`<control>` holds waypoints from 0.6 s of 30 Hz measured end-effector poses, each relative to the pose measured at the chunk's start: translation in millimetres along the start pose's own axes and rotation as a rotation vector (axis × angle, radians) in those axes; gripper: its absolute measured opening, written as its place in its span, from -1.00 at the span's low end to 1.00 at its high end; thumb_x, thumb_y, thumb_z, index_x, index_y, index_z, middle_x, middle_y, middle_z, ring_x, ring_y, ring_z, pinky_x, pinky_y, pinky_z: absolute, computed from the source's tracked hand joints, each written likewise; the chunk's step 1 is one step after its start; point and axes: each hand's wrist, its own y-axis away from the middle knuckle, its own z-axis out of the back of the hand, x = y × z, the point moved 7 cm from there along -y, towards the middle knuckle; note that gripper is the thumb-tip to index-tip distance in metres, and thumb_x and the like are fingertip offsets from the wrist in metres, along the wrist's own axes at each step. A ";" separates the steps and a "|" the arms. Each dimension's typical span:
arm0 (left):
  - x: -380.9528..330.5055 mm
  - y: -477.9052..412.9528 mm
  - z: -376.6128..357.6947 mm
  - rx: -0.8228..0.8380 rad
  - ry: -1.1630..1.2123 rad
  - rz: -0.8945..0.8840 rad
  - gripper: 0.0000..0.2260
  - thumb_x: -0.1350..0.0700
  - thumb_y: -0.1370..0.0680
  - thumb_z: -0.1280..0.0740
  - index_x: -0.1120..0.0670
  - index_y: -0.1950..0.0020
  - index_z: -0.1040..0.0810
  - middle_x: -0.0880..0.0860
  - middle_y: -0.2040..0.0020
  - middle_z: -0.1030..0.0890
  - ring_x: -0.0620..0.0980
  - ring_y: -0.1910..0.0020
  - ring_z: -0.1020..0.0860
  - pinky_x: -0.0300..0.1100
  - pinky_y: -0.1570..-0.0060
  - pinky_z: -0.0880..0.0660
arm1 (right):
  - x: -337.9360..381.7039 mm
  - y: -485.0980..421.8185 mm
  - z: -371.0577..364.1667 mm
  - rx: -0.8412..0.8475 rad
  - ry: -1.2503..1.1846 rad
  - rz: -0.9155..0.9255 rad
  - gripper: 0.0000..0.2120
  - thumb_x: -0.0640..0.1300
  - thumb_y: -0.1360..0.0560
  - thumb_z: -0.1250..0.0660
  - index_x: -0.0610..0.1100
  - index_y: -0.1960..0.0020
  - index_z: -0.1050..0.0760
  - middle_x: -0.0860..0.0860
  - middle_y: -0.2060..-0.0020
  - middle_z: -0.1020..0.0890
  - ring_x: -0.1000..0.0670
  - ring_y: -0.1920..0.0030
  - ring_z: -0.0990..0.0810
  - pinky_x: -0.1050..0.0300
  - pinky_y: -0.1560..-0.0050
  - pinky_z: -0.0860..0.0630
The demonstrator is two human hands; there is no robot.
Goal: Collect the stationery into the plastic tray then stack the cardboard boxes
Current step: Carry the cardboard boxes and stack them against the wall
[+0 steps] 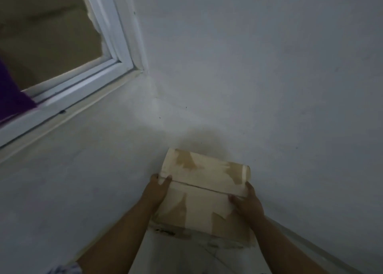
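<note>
A pale cardboard box with torn brown patches on its surface sits low in the middle of the view, pressed close to a white wall. My left hand grips its left side, thumb on the top face. My right hand grips its right side the same way. A seam runs across the box's top between the two hands. Whether it rests on another box below is hidden by the box itself. No plastic tray or stationery is in view.
The white wall fills most of the view. A white window frame stands at the upper left, with purple cloth at its lower corner. A strip of pale tiled floor shows beneath the box.
</note>
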 end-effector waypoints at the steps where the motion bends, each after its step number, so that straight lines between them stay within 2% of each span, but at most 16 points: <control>1: -2.8 -12.5 -4.6 0.017 0.002 0.007 -0.41 -0.14 -0.58 -0.17 0.16 -0.50 -0.14 0.22 -0.45 -0.31 0.23 -0.38 -0.35 0.01 -0.30 -0.34 | -1.1 -7.2 -1.9 -0.016 -0.016 -0.021 -0.20 0.04 -0.44 -0.41 -0.03 -0.52 -0.02 -0.21 -0.40 -0.36 -0.28 -0.35 -0.37 -0.08 -0.29 -0.35; 6: -7.9 -87.6 -32.4 0.087 -0.129 0.081 -0.40 -0.19 -0.60 -0.07 0.08 -0.54 -0.08 0.24 -0.51 -0.19 0.24 -0.47 -0.20 0.03 -0.42 -0.18 | -6.5 -50.2 -16.6 -0.095 -0.105 -0.092 -0.21 -0.07 -0.43 -0.42 -0.01 -0.52 -0.04 -0.23 -0.35 -0.41 -0.28 -0.30 -0.42 -0.05 -0.22 -0.39; 9: -12.8 -120.9 -45.8 0.133 -0.139 0.026 -0.45 -0.15 -0.62 -0.05 0.14 -0.51 -0.16 0.21 -0.50 -0.22 0.21 -0.47 -0.22 0.00 -0.43 -0.17 | -6.6 -70.1 -26.3 -0.104 -0.107 -0.100 -0.23 -0.21 -0.42 -0.40 -0.02 -0.51 -0.08 -0.23 -0.31 -0.44 -0.25 -0.23 -0.48 0.09 -0.03 -0.41; 10: -14.8 -131.0 -49.7 0.144 -0.132 0.007 -0.47 -0.14 -0.62 -0.04 0.15 -0.50 -0.19 0.21 -0.49 -0.24 0.21 -0.46 -0.23 0.01 -0.43 -0.18 | -5.1 -77.1 -28.3 -0.112 -0.108 -0.094 -0.24 -0.24 -0.41 -0.39 -0.02 -0.50 -0.11 -0.22 -0.31 -0.44 -0.24 -0.23 -0.48 0.10 -0.02 -0.41; 13: -17.0 -158.5 -59.8 0.182 -0.145 -0.024 -0.48 -0.12 -0.62 -0.05 0.11 -0.51 -0.17 0.19 -0.50 -0.24 0.22 -0.45 -0.24 0.06 -0.43 -0.19 | -0.2 -97.1 -35.0 -0.116 -0.108 -0.097 -0.30 -0.31 -0.40 -0.32 -0.02 -0.47 -0.19 -0.18 -0.33 -0.42 -0.21 -0.27 -0.44 0.04 -0.16 -0.43; 18: -14.5 -189.0 -67.4 0.119 -0.123 -0.151 -0.47 0.01 -0.59 -0.24 0.14 -0.51 -0.19 0.18 -0.48 -0.28 0.18 -0.44 -0.28 0.03 -0.42 -0.22 | -7.6 -115.4 -49.1 -0.158 -0.146 -0.088 -0.38 -0.34 -0.42 -0.27 0.01 -0.43 -0.29 -0.13 -0.33 -0.43 -0.19 -0.27 -0.43 0.02 -0.22 -0.41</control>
